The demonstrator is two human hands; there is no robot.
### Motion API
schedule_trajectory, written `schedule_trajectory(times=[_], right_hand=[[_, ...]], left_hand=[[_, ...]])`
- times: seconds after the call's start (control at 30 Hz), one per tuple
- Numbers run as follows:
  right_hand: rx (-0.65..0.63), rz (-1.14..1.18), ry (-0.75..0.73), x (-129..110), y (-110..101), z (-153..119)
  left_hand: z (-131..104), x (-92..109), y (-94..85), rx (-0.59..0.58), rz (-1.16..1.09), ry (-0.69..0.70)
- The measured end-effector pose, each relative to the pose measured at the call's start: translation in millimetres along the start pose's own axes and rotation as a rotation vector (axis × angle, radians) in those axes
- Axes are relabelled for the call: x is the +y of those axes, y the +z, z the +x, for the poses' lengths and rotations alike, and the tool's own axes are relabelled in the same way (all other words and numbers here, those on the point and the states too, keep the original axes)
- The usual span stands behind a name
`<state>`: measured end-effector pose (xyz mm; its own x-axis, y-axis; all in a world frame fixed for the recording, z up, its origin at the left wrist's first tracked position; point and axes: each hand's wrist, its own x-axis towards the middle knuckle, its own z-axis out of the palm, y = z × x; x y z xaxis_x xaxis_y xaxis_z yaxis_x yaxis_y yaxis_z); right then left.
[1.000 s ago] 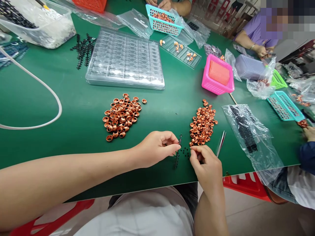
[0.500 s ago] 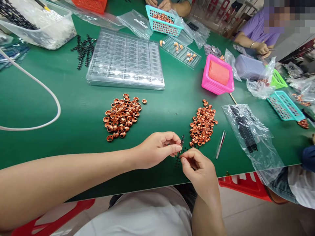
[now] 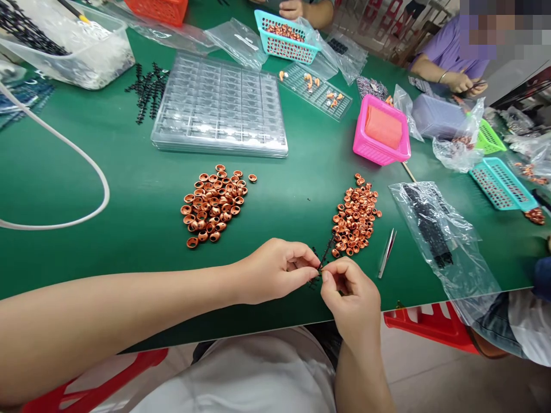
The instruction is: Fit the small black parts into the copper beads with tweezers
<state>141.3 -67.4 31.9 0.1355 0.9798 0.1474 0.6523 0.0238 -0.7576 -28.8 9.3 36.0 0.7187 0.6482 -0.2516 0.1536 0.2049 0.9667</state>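
Head view: a thin black plastic strip [image 3: 326, 252] is pinched at its lower end between the thumb and forefinger of the left hand [image 3: 275, 272], and the same end is met by the fingertips of the right hand [image 3: 350, 292], so that both grips are clenched on the strip just above the near edge of the green counter [image 3: 129, 189]. The strip is tilted up and away from the hands, its far tip reaching the lower edge of the right pile of copper rings [image 3: 356, 215]. A pair of metal tweezers [image 3: 387, 252] is laid on the counter just right of that pile, near the right hand but apart from it. A second, larger pile of copper rings [image 3: 213, 203] is spread to the left, well apart from both hands. Further right a clear bag of black strips [image 3: 430, 229] is seen, reaching over the counter's edge. Beyond the piles a stack of clear compartment trays [image 3: 219, 106] is set, with loose black strips [image 3: 146, 89] at its left and a pink basket [image 3: 381, 132] at its right. A white cable [image 3: 92, 166] is looped across the left side of the counter. At the far edge a teal basket [image 3: 286, 34] holding copper parts is placed, and the hands of other people are at work behind it and at the far right.
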Motion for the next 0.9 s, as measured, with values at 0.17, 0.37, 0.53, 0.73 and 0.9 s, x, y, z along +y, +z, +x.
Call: schedule_trajectory(times=[0.17, 0.37, 0.53, 0.73, 0.9], right_hand=[[0.119, -0.274, -0.194, 2, 10, -2], [0.211, -0.470, -0.287, -2, 23, -4], [0.210, -0.442, -0.223, -6, 29, -4], [0.218, -0.377, -0.104, 7, 18, 2], [0.045, -0.268, -0.113, 15, 1, 3]], left_hand=[[-2, -3, 3.7, 0.114, 0.132, 0.021], [0, -5, 2.8, 0.160, 0.176, 0.005], [1, -6, 0.5, 0.168, 0.199, -0.002], [0, -4, 1.5, 0.154, 0.212, 0.027], [3, -3, -3.2, 0.171, 0.170, 0.000]])
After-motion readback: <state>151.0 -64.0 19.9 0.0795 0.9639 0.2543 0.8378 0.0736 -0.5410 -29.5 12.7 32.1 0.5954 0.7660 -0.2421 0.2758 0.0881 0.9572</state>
